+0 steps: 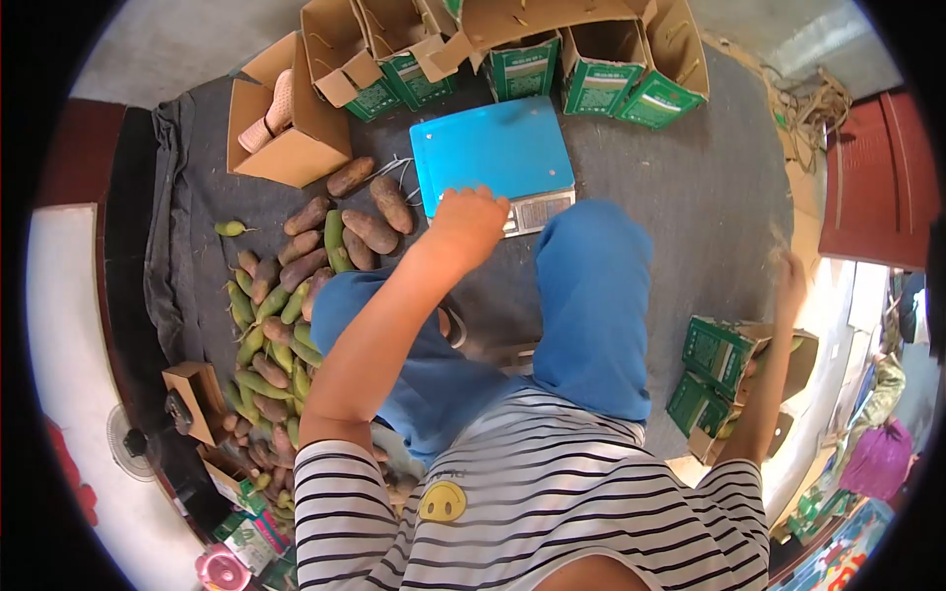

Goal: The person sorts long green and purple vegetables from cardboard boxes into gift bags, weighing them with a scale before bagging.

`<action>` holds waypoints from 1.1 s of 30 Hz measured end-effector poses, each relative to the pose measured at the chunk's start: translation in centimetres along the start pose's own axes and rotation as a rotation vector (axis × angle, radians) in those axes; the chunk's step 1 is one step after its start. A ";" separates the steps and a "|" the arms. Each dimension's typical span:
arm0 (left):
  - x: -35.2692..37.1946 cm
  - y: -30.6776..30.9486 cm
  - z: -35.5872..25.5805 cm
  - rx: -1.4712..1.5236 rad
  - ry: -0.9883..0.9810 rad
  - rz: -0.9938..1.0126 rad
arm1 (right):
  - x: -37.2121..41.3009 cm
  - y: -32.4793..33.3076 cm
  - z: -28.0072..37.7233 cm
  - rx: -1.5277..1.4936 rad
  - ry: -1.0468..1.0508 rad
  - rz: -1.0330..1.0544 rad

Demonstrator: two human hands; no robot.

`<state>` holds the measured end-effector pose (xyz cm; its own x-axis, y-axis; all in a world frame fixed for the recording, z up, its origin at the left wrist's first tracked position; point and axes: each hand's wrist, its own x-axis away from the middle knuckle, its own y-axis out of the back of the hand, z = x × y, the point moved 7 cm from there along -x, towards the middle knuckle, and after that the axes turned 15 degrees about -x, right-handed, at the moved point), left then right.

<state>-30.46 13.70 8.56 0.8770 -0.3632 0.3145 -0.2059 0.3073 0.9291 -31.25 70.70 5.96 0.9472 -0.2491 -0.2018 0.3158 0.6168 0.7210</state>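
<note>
My left hand [471, 225] is closed, with its fingers curled over the front edge of a blue-topped weighing scale [493, 148]. Whatever may be inside those fingers is hidden. The scale's silver panel [544, 209] shows beside the hand, and its blue plate carries nothing. Out to the right, my right hand [791, 281] is blurred, so its fingers cannot be read. Below it are green cardboard boxes [717, 353] with some produce inside. Left of my knees lies a heap of long green and brown cucumber-like vegetables [276, 340], with several larger brown ones [371, 231] close to the scale.
Open green-and-brown cartons [522, 69] line the far side of the dark floor sheet [690, 187]. A brown box [301, 133] at the left holds a pink roll [271, 113]. A fan [128, 443] and a coil of rope [818, 103] are near the edges.
</note>
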 end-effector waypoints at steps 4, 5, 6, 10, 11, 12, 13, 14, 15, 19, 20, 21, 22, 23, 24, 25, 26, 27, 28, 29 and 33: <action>0.5 1.6 0.1 0.037 0.004 -0.074 | -5.7 -15.1 22.6 -0.707 0.078 0.458; 0.6 1.6 0.3 0.029 0.015 -0.086 | -7.5 -18.7 25.9 -0.756 0.021 0.573; 0.7 1.5 0.5 0.038 0.032 -0.093 | -8.5 -21.0 31.2 -0.819 0.001 0.618; 1.0 0.6 1.4 0.042 0.118 -0.116 | -16.8 -32.9 39.7 -1.198 -0.315 0.593; 1.1 0.5 1.4 0.036 0.128 -0.115 | -18.7 -35.7 40.3 -1.272 -0.465 0.503; 1.1 0.5 1.4 0.029 0.135 -0.117 | -20.5 -38.0 40.6 -1.335 -0.616 0.405; 1.2 0.7 1.4 0.032 0.143 -0.123 | -21.7 -40.3 40.6 -1.420 -0.873 0.288; 1.4 1.0 1.3 0.035 0.152 -0.128 | -22.9 -41.6 41.2 -1.486 -0.861 0.284; 1.5 1.1 1.1 0.040 0.160 -0.132 | -23.8 -43.0 41.3 -1.550 -0.852 0.280; 1.3 0.9 0.8 0.066 0.176 -0.119 | -27.8 -46.7 39.0 -1.641 -0.887 0.206; 1.4 1.1 0.9 0.071 0.166 -0.116 | -28.4 -47.3 38.4 -1.662 -0.885 0.196; 1.4 1.4 0.8 0.076 0.151 -0.114 | -27.7 -46.7 38.9 -1.649 -0.869 0.140; 1.2 1.5 0.5 0.091 0.131 -0.083 | -26.7 -45.0 39.0 -1.636 -0.852 0.082; 1.1 1.4 0.3 0.106 0.116 -0.051 | -25.7 -43.2 39.7 -1.590 -0.695 0.189; 1.0 1.3 0.1 0.116 0.094 -0.017 | -24.8 -41.2 39.9 -1.542 -0.541 0.286; 1.0 1.5 -0.1 0.120 0.097 -0.043 | -24.2 -39.2 39.6 -1.466 -0.367 0.397; 1.1 1.6 -0.2 0.123 0.101 -0.068 | -23.2 -36.9 39.5 -1.385 -0.192 0.505; 1.3 1.7 -0.1 0.126 0.111 -0.090 | -19.9 -33.3 40.4 -1.320 -0.138 0.448; 1.2 1.6 -0.4 0.123 0.089 -0.075 | -18.4 -30.7 40.0 -1.231 -0.083 0.451; 1.1 1.7 -0.4 0.117 0.074 -0.058 | -17.2 -28.6 39.5 -1.164 -0.046 0.492; 0.6 1.3 -0.7 0.101 0.064 -0.014 | -11.0 -22.3 41.3 -0.729 0.264 0.549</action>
<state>-29.88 14.54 9.86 0.9056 -0.3085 0.2911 -0.2332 0.2111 0.9492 -51.02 28.84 19.54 0.9274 0.3357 -0.1649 -0.3049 0.9339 0.1865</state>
